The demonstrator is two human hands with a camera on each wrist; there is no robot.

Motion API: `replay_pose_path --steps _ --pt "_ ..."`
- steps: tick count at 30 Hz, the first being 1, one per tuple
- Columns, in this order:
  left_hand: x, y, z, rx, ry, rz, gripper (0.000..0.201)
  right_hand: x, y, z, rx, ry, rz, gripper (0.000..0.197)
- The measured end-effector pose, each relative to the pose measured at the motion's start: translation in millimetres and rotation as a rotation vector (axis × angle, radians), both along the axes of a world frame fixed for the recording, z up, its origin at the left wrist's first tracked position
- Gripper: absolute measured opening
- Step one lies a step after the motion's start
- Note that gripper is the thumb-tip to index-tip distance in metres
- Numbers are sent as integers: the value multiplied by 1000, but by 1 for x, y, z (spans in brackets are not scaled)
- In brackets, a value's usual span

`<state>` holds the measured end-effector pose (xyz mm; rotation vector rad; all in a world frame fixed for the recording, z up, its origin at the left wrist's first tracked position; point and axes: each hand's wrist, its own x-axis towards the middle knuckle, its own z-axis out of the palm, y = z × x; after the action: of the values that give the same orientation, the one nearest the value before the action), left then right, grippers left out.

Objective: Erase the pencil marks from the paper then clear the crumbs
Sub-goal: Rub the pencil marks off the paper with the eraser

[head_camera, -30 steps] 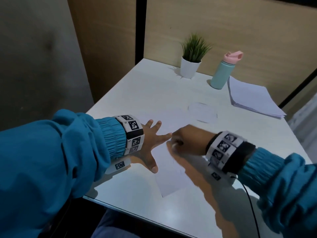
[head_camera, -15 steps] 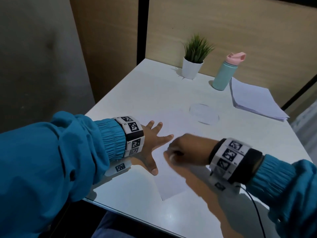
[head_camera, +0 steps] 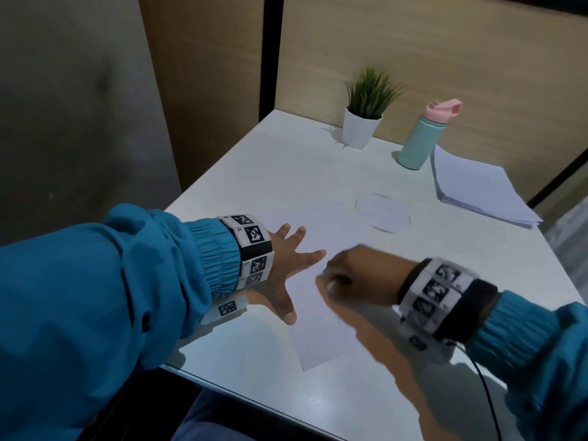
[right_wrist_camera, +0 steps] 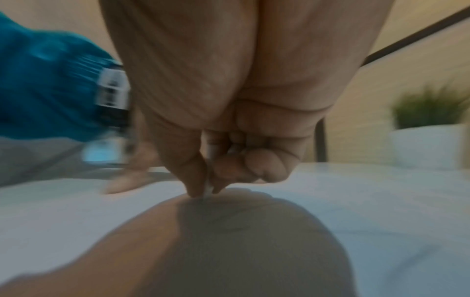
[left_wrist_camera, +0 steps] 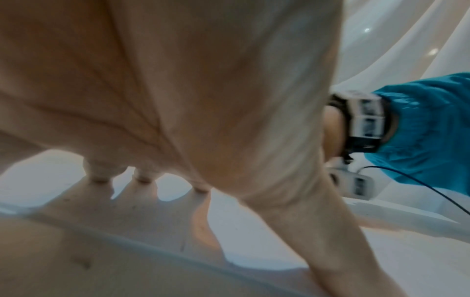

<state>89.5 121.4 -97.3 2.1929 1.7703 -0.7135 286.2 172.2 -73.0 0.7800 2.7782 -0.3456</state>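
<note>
A white sheet of paper (head_camera: 321,342) lies on the white table (head_camera: 286,173) near its front edge. My left hand (head_camera: 292,265) lies flat on the sheet's left part, fingers spread and pressing it down (left_wrist_camera: 145,176). My right hand (head_camera: 353,275) is curled just right of the left forefinger. It pinches a small white eraser (right_wrist_camera: 208,188) between thumb and fingertips, its tip on the paper. The right wrist view is blurred by motion. Pencil marks and crumbs are too faint to make out.
A round clear disc (head_camera: 381,214) lies beyond the sheet. A potted plant (head_camera: 362,113) and a teal bottle with a pink lid (head_camera: 420,138) stand at the back. A paper stack (head_camera: 477,189) lies at the back right. A cable (head_camera: 486,396) hangs from my right wrist.
My right hand has shifted a little to the right and toward me across the sheet, still pinching the eraser. The left hand stays spread on the paper.
</note>
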Motion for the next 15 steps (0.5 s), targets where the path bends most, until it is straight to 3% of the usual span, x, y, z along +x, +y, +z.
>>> replay_pose_path --steps 3,5,8,13,15 --pt "1 0 1 -19 3 -5 139 2 -33 -5 -114 -25 142 23" --pt "0 -1 3 -23 4 -5 138 1 -16 2 -73 -53 70 27" --pt "1 -1 4 -22 8 -15 139 6 14 7 25 -39 -118 19" --pt "3 -3 7 -17 15 -11 137 -2 -41 -8 -62 -42 95 26" --pt "2 -3 8 -17 19 -14 137 -1 -31 -4 -48 -36 38 31"
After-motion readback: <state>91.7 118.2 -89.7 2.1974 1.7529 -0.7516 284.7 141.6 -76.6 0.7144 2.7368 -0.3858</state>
